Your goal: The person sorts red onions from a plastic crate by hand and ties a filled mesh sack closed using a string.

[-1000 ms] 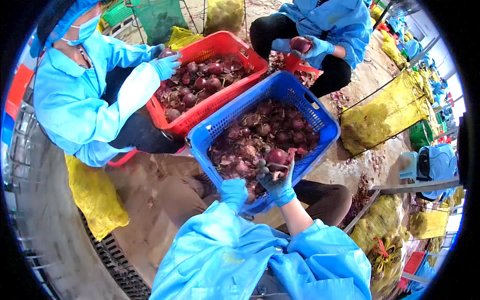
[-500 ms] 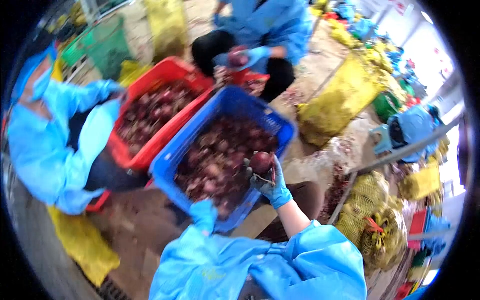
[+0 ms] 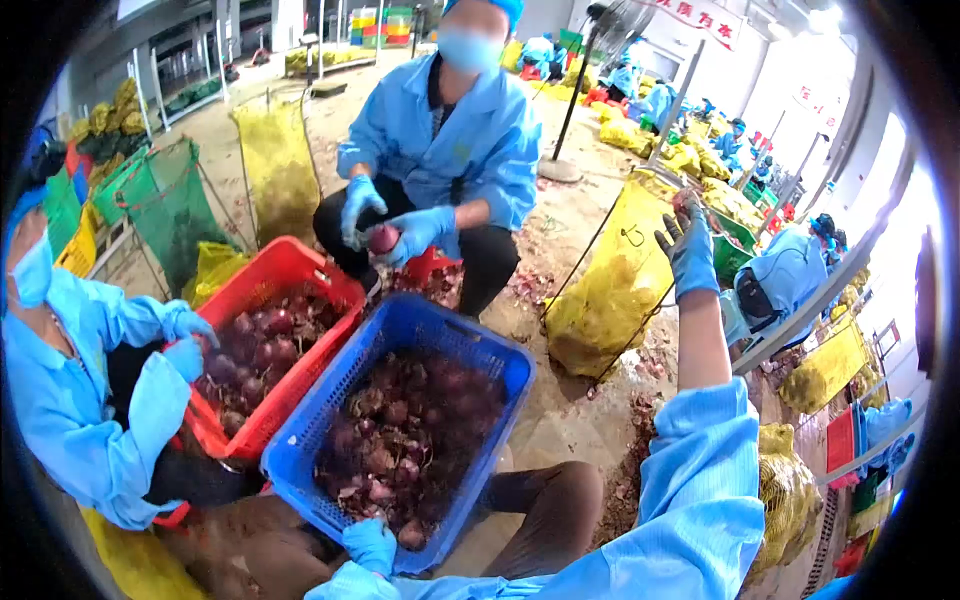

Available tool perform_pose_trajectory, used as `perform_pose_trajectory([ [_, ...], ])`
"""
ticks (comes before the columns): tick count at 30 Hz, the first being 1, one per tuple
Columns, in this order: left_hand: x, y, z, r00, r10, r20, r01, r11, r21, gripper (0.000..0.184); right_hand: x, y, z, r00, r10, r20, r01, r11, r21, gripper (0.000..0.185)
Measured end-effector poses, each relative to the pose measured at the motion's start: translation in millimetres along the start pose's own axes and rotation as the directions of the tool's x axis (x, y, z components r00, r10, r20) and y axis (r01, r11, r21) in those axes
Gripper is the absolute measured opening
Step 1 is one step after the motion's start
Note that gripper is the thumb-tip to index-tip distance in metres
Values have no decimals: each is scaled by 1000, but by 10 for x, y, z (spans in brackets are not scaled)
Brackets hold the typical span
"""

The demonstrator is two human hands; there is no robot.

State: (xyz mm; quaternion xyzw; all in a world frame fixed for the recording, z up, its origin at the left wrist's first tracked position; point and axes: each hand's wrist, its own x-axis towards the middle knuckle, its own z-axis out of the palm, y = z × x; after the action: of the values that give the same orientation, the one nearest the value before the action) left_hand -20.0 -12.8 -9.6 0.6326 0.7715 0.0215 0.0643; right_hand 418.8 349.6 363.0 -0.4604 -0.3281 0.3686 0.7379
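A blue plastic crate (image 3: pixel 515 360) stands in front of me, filled with red onions (image 3: pixel 395 430) and loose skins. My left hand (image 3: pixel 370 546), in a blue glove, is at the crate's near rim with its fingers curled; anything in them is hidden. Out to the right, my right hand (image 3: pixel 693 250) is raised in a blue glove, fingers spread. Just past its fingertips shows a reddish onion (image 3: pixel 688 203), in line with the yellow mesh sack behind; whether it still touches the fingers is unclear.
A red crate (image 3: pixel 345 285) of onions adjoins on the left, with a co-worker (image 3: pixel 85 370) beside it. Another co-worker (image 3: pixel 440 150) sits opposite, holding an onion (image 3: pixel 383 238). A yellow mesh sack (image 3: pixel 605 310) stands on a frame. A metal rail (image 3: pixel 800 305) crosses at right.
My right hand has swung from above the blue crate up and out to the right, its fingers spreading from around the onion. The view has tilted upward. My left hand stays by the crate.
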Motion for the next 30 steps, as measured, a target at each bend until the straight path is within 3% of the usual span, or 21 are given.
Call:
perform_pose_trajectory([
  [1, -11, -2, -56, 1000, 10, 1, -10, 998, -62, 15, -256, 63, 130, 999, -32, 17, 33, 999, -27, 45],
  [3, 46, 5, 7, 985, 81, -152, -99, 989, -111, 13, -668, 452, 148, 930, 30, 367, 22, 990, -137, 43],
  [5, -17, 14, 44, 992, 24, -122, -36, 995, -98, 10, -1288, 950, 320, 779, 314, 543, -136, 930, -343, 38],
  [6, -13, 17, 9, 994, 19, -111, -29, 996, -90, 10, -1499, 1375, 336, 643, 494, 586, -289, 864, -412, 36],
  [7, 9, 41, -29, 997, 3, -77, -12, 993, -119, 11, -1743, 1922, 212, 554, 489, 674, -181, 861, -476, 32],
  [8, 16, 19, -40, 996, 10, -91, -23, 988, -151, 13, -2015, 2439, 140, 289, 460, 840, -35, 881, -471, 31],
  [9, 11, 13, -74, 992, 19, -122, -42, 981, -187, 14, -2423, 2692, 138, 228, 487, 843, 415, 735, -536, 33],
  [11, 8, 41, -181, 998, 19, -60, -30, 981, -194, 10, -3029, 3117, 170, -56, 778, 625, 626, 515, -585, 35],
  [12, 1, 38, -146, 995, 20, -96, -43, 969, -241, 10, -3316, 3391, 139, -95, 832, 547, 699, 447, -559, 37],
  [15, 18, 26, -109, 994, 26, -103, -51, 968, -246, 8, -3968, 4252, -147, -178, 958, 223, 827, 269, -493, 41],
  [17, 8, 12, -63, 995, 26, -99, -49, 972, -228, 10, -4278, 4198, -258, 2, 960, 281, 816, 161, -555, 43],
  [18, 20, 16, -83, 995, 23, -101, -47, 969, -241, 12, -4379, 4118, -206, 21, 972, 233, 884, 91, -459, 45],
  [21, 28, 13, -141, 999, 19, -42, -29, 966, -258, 16, -4430, 4386, -182, 35, 986, 162, 898, 40, -439, 48],
  [22, 31, 2, -131, 999, 28, -26, -34, 962, -270, 17, -4345, 4361, -173, -42, 980, 195, 918, 115, -380, 47],
  [23, 30, 5, -123, 999, 33, -9, -34, 958, -284, 19, -4265, 4353, -148, -42, 980, 192, 920, 113, -375, 47],
  [25, 13, 26, -156, 1000, 25, 8, -21, 953, -301, 17, -4138, 4328, -74, 2, 982, 187, 750, 122, -650, 47],
  [26, -1, 43, -210, 998, 18, 67, 3, 956, -295, 15, -4122, 4366, -67, -99, 959, 266, 706, 256, -660, 51],
  [27, 47, 46, -251, 995, 11, 103, 19, 958, -285, 13, -4188, 4418, -66, -264, 928, 262, 671, 371, -642, 52],
  [28, 47, 30, -212, 996, 26, 86, -1, 962, -273, 12, -4338, 4292, 71, -416, 896, 157, 799, 442, -407, 55],
  [29, -10, 32, -153, 998, 37, 50, -23, 966, -258, 11, -4489, 4094, 56, -249, 935, 251, 866, 331, -375, 51],
  [30, 2, 45, -217, 997, 31, 65, -14, 969, -245, 9, -4664, 4049, 50, -52, 968, 244, 923, 140, -358, 40],
])
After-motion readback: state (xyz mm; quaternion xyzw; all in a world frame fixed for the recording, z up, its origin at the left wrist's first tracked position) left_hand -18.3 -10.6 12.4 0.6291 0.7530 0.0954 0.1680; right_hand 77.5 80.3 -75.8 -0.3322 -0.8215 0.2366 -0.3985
